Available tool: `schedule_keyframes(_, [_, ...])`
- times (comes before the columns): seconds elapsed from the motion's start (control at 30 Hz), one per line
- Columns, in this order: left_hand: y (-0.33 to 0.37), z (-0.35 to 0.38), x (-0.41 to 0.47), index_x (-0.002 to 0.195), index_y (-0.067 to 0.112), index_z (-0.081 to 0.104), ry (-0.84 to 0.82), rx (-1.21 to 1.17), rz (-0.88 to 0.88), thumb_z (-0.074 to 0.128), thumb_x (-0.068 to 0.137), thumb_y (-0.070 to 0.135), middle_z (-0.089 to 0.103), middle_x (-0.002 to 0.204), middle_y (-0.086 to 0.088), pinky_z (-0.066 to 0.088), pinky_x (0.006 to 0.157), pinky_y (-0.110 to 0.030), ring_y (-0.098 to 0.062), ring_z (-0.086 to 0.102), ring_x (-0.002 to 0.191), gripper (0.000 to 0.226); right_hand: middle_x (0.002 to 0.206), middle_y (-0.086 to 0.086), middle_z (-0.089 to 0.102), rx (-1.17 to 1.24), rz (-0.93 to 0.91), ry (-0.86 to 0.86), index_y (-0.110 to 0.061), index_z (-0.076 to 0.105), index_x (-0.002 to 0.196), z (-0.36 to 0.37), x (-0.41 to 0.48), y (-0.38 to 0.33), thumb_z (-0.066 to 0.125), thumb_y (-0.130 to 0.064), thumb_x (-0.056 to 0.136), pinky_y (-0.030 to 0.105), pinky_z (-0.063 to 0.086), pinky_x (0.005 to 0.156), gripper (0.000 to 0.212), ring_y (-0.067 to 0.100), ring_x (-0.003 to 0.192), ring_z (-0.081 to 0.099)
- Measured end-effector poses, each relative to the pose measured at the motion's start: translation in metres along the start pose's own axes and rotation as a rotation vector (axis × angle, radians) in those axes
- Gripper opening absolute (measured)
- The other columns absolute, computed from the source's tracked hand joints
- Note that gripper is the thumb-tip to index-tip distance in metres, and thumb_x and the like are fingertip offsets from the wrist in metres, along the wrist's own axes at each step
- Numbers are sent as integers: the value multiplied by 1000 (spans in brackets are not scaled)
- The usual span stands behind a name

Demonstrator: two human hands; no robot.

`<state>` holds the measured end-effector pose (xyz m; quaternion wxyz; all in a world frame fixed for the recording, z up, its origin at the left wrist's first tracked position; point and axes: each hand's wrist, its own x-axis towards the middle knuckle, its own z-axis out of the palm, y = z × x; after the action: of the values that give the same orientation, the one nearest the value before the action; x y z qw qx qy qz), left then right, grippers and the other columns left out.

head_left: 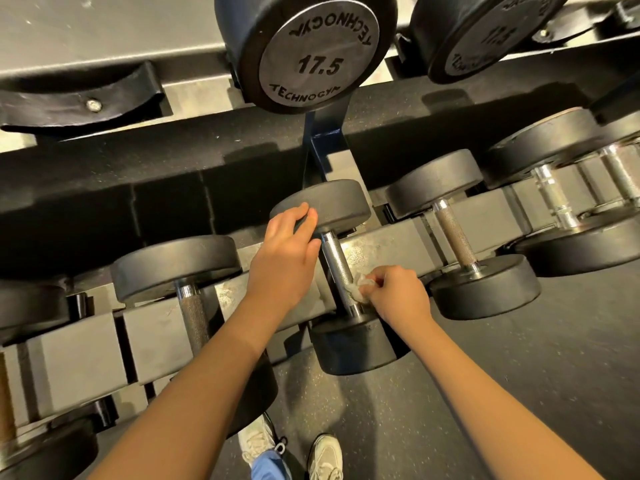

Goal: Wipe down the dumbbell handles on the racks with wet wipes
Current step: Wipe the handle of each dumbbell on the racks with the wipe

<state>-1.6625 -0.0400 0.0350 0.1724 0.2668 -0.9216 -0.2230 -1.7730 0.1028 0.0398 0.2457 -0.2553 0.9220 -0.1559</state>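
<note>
We look down at a black dumbbell (349, 344) lying on the lower rack (79, 344). Our right hand (398, 294) pinches a crumpled white wet wipe (356, 289) against the near end of its chrome handle (334, 261). Our left hand (284, 261) rests, fingers loosely spread, on the dumbbell's far head. Above that dumbbell sits another marked 17.5 (311, 53). Below it, white shoes (325, 459) stand on the floor (485, 393).

Centre dumbbell heads (322, 202): matte black, plain.
Centre handle (334, 261): bright chrome, fine cross-hatch knurl.
Wet wipe (356, 289): white.
Right neighbour handle (455, 233): dull brownish knurl, chrome collars.
Left neighbour handle (194, 313): dark grey knurl.
Rack rail (388, 244): grey, pale scuff patches.
Upright (325, 147): dark blue.
Upper end plate (317, 60): grey, black lettering "17.5".
Floor (502, 358): dark grey, light speckle.
Shoes (325, 455): off-white.
Trouser leg (268, 467): blue.
</note>
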Motion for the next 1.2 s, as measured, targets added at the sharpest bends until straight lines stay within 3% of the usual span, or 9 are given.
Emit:
schedule_keyframes(0.13, [1,-15,6,148,17,31,-195,-28,-80,45,98,24,31,150,1,36,106,-33,-14,26,137,52,79,4,68,214,-38,51,-9,72,89,-12,-12,-1,65,-18,88,33,51,68,11,21,76,63])
schedule_keyframes(0.23, [4,-37,8,147,19,29,-278,-121,-167,42,100,26,31,147,5,28,105,-26,-11,28,134,50,79,9,68,297,-72,68,-4,70,87,-27,-23,-7,64,-17,88,36,52,72,14,25,78,63])
schedule_keyframes(0.43, [16,-118,35,144,17,37,-51,-253,-261,42,101,28,41,138,3,29,99,-19,-11,41,125,45,84,-6,65,461,-178,170,-13,72,100,-74,-39,-50,64,-11,88,3,41,67,14,-5,78,58])
schedule_keyframes(0.57, [23,-173,75,120,17,54,170,-303,-246,39,101,24,48,111,3,30,78,-15,-14,49,105,25,91,1,68,518,-217,215,-17,72,97,-101,-42,-82,66,-12,86,15,48,76,14,10,87,62])
schedule_keyframes(0.63, [24,-189,106,132,13,45,171,-324,-236,36,102,25,44,121,1,30,89,-19,-13,44,110,34,90,3,68,493,-242,250,-17,72,94,-114,-42,-96,67,-12,85,21,49,76,11,14,85,61])
schedule_keyframes(0.77, [34,-187,156,144,12,29,25,-300,-204,29,96,42,35,146,-10,30,110,-44,-27,33,133,56,90,0,66,421,-275,286,-16,72,94,-145,-29,-119,67,-14,85,13,43,71,11,12,84,59])
schedule_keyframes(0.97, [33,-173,156,152,20,10,-7,-309,-261,28,100,40,21,153,-1,18,113,-33,-15,19,140,58,88,-5,65,423,-316,408,-16,72,99,-186,-1,-148,66,-18,87,5,39,68,14,3,78,57])
schedule_keyframes(1.1, [36,-181,154,152,23,7,-62,-306,-270,26,101,42,16,156,2,17,116,-36,-14,14,143,58,94,-2,67,497,-326,438,-16,71,102,-204,26,-177,64,-20,87,21,47,76,17,8,84,60])
schedule_keyframes(1.2, [39,-184,152,152,24,4,-111,-269,-300,25,102,42,11,158,4,12,117,-33,-12,9,144,58,96,0,67,506,-357,469,-15,70,104,-213,52,-202,63,-21,89,20,46,75,18,11,86,60])
